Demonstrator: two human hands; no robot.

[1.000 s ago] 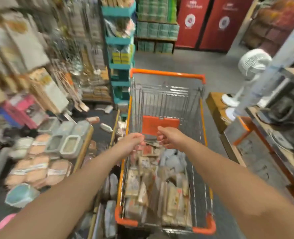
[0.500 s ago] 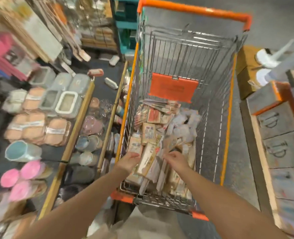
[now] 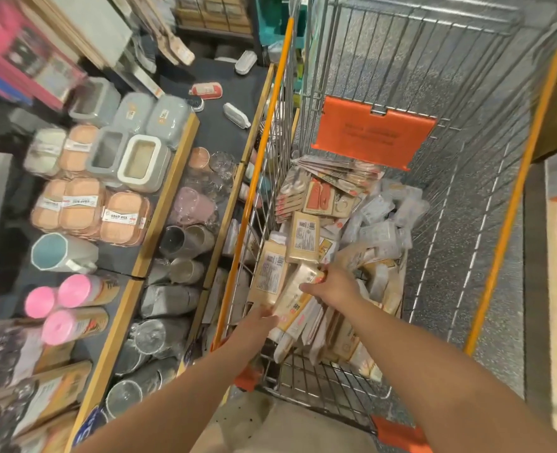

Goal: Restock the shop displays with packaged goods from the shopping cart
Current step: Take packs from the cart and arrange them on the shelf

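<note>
The shopping cart (image 3: 401,178), wire-sided with orange rails, takes up most of what can be seen, and both of the person's hands are down inside its near end. Off to the left of the hands, beyond the cart's left rail, run the shop displays (image 3: 159,204): stepped shelves edged in wood that carry tan soap boxes (image 3: 90,212), grey lidded containers (image 3: 130,138), pink-capped tubes (image 3: 63,302) and rows of cups and glasses lower down. Just ahead of the hands lies the heap of packaged goods (image 3: 342,223), flat card-backed packets and clear bags piled loosely against the cart's left side and reaching up to the orange flap on the far wall. As for the grip, the right hand (image 3: 334,284) has its fingers curled round the upper end of a long pale packet (image 3: 298,297), while the left hand (image 3: 259,317) meets the lower end of that same packet; whether those fingers close on it or only steady it, I cannot tell. Judging by how full the heap is, the restocking looks barely begun: this one packet is being picked out, nothing from the cart is visibly on its way to a shelf, and nearly the whole load is left to place.
</note>
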